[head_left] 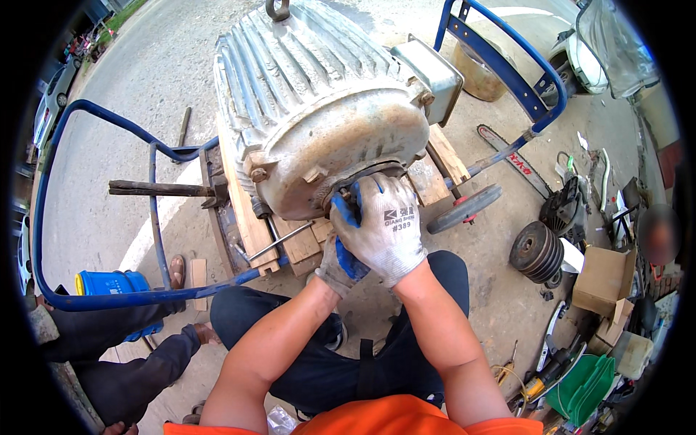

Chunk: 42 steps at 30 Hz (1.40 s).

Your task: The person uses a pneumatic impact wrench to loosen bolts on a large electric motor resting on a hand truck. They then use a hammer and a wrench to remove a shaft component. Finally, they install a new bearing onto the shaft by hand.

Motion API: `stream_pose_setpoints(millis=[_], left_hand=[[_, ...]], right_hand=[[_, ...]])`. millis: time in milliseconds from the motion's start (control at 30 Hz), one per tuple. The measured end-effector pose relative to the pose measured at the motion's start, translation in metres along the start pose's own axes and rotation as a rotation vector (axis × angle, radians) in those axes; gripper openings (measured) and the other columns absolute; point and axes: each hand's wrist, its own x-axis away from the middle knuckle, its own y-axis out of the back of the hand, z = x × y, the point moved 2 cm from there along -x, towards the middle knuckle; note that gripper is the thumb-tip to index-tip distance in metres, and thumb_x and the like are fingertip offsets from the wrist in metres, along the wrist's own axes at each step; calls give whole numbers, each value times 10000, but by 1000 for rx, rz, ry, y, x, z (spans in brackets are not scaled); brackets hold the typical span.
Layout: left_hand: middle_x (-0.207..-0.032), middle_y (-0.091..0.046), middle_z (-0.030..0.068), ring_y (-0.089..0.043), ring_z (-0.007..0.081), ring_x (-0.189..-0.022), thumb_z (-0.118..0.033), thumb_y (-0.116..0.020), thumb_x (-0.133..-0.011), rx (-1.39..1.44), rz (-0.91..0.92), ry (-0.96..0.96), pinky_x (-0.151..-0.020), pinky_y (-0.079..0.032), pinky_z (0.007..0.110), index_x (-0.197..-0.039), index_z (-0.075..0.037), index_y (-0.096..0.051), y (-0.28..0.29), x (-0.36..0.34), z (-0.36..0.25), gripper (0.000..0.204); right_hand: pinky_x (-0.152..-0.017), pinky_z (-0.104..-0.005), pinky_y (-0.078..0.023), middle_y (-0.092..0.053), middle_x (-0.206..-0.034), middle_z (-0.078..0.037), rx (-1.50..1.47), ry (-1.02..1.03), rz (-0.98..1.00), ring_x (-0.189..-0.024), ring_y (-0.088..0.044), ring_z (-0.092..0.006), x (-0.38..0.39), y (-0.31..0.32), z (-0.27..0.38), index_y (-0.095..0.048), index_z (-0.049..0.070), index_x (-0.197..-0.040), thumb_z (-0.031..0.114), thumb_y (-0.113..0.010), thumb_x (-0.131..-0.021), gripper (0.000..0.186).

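Note:
A large silver electric motor (326,87) with cooling fins lies on wooden blocks (250,221), its round end cover toward me. Both my hands wear white knit gloves with blue palms and meet at the cover's centre. My right hand (388,225) is in front, its fingers curled in at the dark ring (373,170) around the opening. Lower and to the left, my left hand (337,264) is closed, partly covered by the right. What the fingers grip is hidden behind the gloves. An L-shaped metal bar (279,241) rests on the wood left of my hands.
A blue tubular cart frame (152,299) surrounds the motor, with a wheel (464,209) at right. A wooden-handled hammer (163,189) juts left. Chainsaw (562,206), grooved pulley (536,250) and cardboard box (602,279) lie right. Another person's legs (130,362) and a blue bucket (112,283) are left.

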Motion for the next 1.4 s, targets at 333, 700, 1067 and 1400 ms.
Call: stream_pose_setpoints(millis=[333,700,1067,1400], left_hand=[[-1420,-446,72,-447,236,-1282,-430,-349,-1018,-72,10,-22,-1102,-333,405,-1409,-141,-396,-12,-1,-1,489],[-1427,-440,89,-438,247,-1294,-441,-345,-1016,24,14,96,-1114,-317,418,-1424,-133,-380,-11,3,-1,512],[-1390,-470,83,-461,241,-1263,-473,-377,-995,-32,-6,79,-1100,-335,404,-1395,-133,-409,-6,3,-2,527],[-1350,-504,74,-484,235,-1230,-510,-417,-969,-51,-8,71,-1084,-355,390,-1364,-135,-444,-9,1,-3,545]], right_hand=[[-715,-482,-447,-566,-845,-180,29,-35,38,-783,-559,-374,6,7,2,-567,17,-898,223,-746,-720,326],[-724,-464,-456,-586,-842,-170,-2,-16,-30,-800,-580,-368,3,8,2,-612,22,-876,157,-726,-710,243],[-735,-453,-453,-589,-874,-157,75,-57,8,-838,-580,-334,4,7,3,-599,35,-909,244,-715,-734,296],[-745,-469,-456,-600,-891,-186,75,-46,21,-827,-585,-366,3,3,5,-617,18,-939,213,-721,-725,308]])
